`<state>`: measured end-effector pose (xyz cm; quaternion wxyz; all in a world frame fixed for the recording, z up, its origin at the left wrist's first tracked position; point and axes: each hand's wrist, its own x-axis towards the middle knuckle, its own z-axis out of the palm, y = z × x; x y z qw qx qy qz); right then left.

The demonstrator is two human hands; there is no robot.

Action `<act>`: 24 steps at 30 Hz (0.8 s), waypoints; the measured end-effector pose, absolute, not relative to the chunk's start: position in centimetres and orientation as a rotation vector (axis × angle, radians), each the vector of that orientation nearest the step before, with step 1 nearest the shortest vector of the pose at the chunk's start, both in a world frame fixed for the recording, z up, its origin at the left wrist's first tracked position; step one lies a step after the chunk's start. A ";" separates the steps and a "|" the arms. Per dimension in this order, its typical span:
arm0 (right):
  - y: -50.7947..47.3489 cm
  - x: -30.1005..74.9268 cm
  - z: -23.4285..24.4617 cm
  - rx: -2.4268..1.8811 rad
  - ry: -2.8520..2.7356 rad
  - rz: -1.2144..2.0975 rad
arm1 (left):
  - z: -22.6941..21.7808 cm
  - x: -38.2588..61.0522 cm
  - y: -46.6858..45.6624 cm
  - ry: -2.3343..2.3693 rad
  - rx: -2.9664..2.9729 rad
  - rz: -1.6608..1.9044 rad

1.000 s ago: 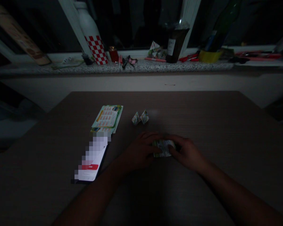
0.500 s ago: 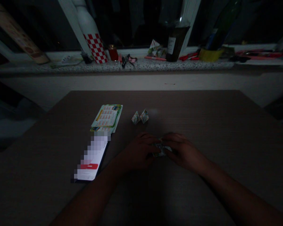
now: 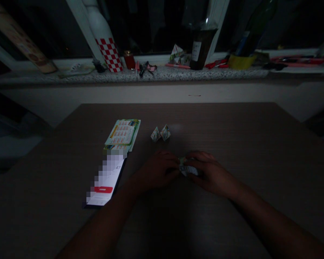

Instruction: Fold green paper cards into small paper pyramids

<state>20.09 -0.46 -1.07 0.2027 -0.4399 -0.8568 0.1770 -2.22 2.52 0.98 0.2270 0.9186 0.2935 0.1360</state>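
Note:
The scene is dim. Both of my hands rest on a brown table (image 3: 232, 126) and meet over a small piece of printed paper (image 3: 185, 169). My left hand (image 3: 159, 169) pinches its left side with curled fingers. My right hand (image 3: 206, 172) covers the paper's right side, fingers bent over it. Most of the paper is hidden between the hands. Two small folded paper shapes (image 3: 160, 133) stand on the table just beyond my hands.
A stack of printed sheets (image 3: 122, 134) lies to the left, with a lit phone (image 3: 106, 181) just below it. On the window sill (image 3: 156, 75) behind stand a red-and-white checked bottle (image 3: 104, 39), a dark bottle (image 3: 201, 45), a yellow tape roll (image 3: 239, 62) and small clutter.
My right hand has slid up and over the paper, so less of it shows. Both hands have shifted slightly away from me, pressing closer together.

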 end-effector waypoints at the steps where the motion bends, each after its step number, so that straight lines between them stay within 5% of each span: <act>1: -0.5 20.1 -1.1 -1.233 -2.387 0.497 | 0.8 -2.1 2.6 0.821 2.531 0.381; 24: 0.1 19.6 -2.0 -1.314 -2.291 0.474 | -1.1 0.7 2.3 1.336 2.554 0.324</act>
